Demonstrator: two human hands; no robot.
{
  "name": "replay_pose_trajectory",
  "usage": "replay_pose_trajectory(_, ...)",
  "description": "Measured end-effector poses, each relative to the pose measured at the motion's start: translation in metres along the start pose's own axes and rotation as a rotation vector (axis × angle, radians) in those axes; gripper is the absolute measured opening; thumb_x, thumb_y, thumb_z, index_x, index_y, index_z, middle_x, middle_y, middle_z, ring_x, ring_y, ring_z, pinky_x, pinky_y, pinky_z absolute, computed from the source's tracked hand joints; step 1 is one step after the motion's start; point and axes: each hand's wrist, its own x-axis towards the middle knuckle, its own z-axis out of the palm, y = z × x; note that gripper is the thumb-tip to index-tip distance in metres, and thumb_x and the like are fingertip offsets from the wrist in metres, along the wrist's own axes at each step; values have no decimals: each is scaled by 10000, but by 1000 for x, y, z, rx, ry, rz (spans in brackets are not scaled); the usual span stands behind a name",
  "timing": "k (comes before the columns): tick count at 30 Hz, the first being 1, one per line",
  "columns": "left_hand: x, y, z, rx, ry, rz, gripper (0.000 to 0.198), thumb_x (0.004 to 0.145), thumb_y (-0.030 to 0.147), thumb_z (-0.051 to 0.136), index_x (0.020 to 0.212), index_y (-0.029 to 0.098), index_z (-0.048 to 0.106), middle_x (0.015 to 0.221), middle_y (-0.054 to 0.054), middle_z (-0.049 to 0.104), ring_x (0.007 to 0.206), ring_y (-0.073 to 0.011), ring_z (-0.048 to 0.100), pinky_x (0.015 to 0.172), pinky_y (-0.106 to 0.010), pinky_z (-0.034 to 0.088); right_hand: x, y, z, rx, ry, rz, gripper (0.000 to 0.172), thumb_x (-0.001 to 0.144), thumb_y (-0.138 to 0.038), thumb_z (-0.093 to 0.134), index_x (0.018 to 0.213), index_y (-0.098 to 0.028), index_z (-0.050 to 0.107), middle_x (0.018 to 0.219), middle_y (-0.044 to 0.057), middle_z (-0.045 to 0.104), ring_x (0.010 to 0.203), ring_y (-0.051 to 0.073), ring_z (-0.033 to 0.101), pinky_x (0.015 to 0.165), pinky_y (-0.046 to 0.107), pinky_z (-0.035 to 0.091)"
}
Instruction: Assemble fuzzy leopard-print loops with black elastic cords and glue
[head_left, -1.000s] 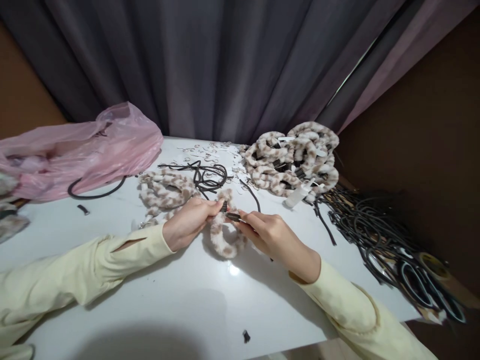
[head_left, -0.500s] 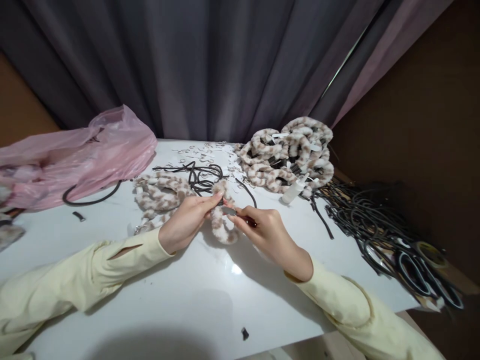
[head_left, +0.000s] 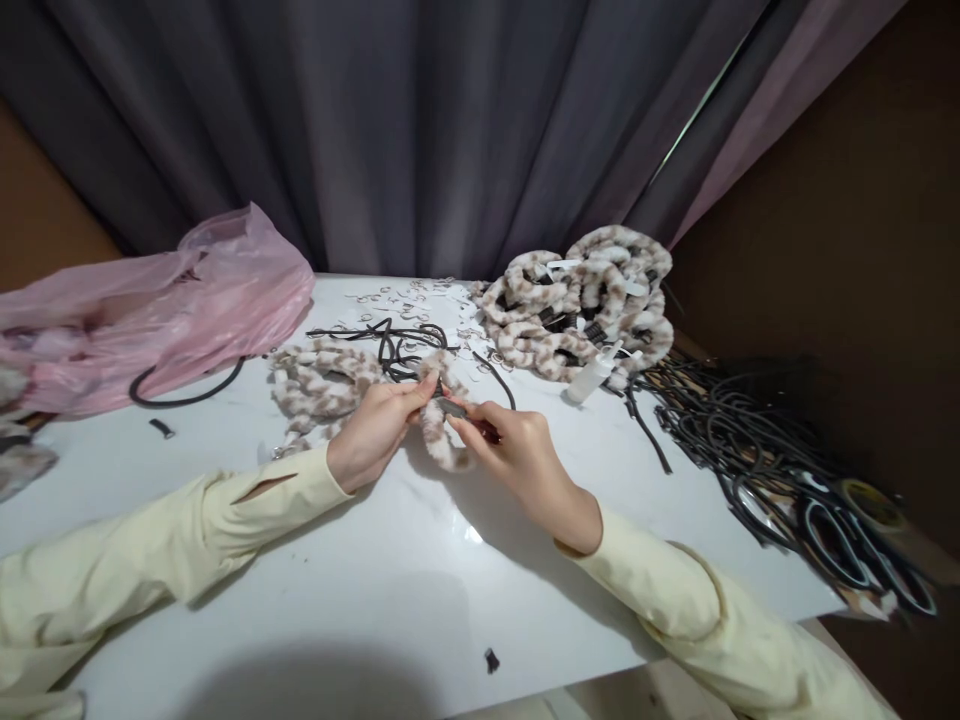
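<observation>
Brown-spotted plush loop (head_left: pixel 442 450) sits between the hands, over the worktop (head_left: pixel 337 600); contact with the surface unclear. Left hand (head_left: pixel 379 425) pinches its upper part. Right hand (head_left: pixel 525 460) grips a small dark piece (head_left: pixel 452 407) against it, identity unclear. Judgement: keep the loop firmly pinned near the contact point, the piece steady. Black cords (head_left: pixel 386 350) lie just beyond the hands; white squeeze bottle (head_left: pixel 591 377) beyond the right.
</observation>
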Motion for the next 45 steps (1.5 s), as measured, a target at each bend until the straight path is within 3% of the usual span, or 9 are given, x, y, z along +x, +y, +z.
replay_pose_trajectory(3, 1, 4, -2, 30, 3, -16, 295, 748, 390, 647, 661, 108, 670, 573, -10, 608, 526, -91, 488, 516, -197, 374, -3, -2, -5, 7, 5, 15, 256, 856, -291, 517, 635, -161, 502, 469, -38, 491, 404, 56, 367, 432, 178, 283)
replay_pose_trajectory(8, 1, 8, -1, -25, 3, -48, 242, 771, 325, 628, 657, 115, 666, 567, -4, 602, 526, -90, 487, 552, -198, 399, -6, -7, -14, 15, -5, 31, 250, 870, -299, 503, 684, -142, 562, 473, -37, 475, 415, 55, 340, 435, 181, 285)
replay_pose_trajectory(17, -1, 4, -3, -26, 29, -72, 232, 715, 344, 680, 624, 138, 626, 515, 40, 514, 489, -68, 410, 466, -178, 333, -6, -5, -14, 9, -38, 23, 307, 873, -318, 498, 626, -142, 543, 462, -44, 444, 414, 47, 292, 419, 179, 258)
replay_pose_trajectory(24, 0, 3, -4, -103, -40, -95, 197, 763, 295, 640, 652, 132, 641, 582, 12, 566, 563, -80, 469, 547, -173, 389, -8, -7, -17, 13, -41, -18, 296, 875, -279, 499, 604, -159, 478, 466, -46, 442, 402, 45, 316, 421, 179, 265)
replay_pose_trajectory(29, -1, 4, -4, -93, -5, -98, 146, 729, 267, 667, 645, 149, 656, 557, 24, 579, 560, -95, 496, 569, -199, 399, -10, -6, -14, -14, -27, -40, 275, 883, -265, 481, 627, -167, 470, 485, -42, 465, 409, 50, 346, 432, 180, 276)
replay_pose_trajectory(37, -6, 4, 2, 32, -54, -59, 278, 698, 396, 682, 731, 121, 703, 609, -26, 636, 601, -130, 537, 632, -230, 424, -10, 1, -5, -16, -15, -100, 258, 886, -239, 452, 636, -176, 435, 524, -22, 484, 426, 63, 372, 430, 193, 262)
replay_pose_trajectory(41, -1, 5, -2, 62, -103, -61, 263, 719, 381, 664, 725, 121, 706, 675, -48, 668, 617, -126, 555, 630, -216, 426, -4, -2, -9, -36, -117, -37, 241, 864, -215, 474, 631, -177, 428, 497, -38, 446, 419, 62, 360, 431, 190, 251)
replay_pose_trajectory(45, 3, 18, -9, 196, -250, -105, 284, 754, 393, 617, 739, 121, 700, 730, -75, 682, 665, -151, 592, 639, -227, 431, 3, 1, -38, -172, -313, 71, 247, 838, -241, 530, 617, -171, 446, 465, -40, 428, 406, 68, 368, 427, 199, 236)
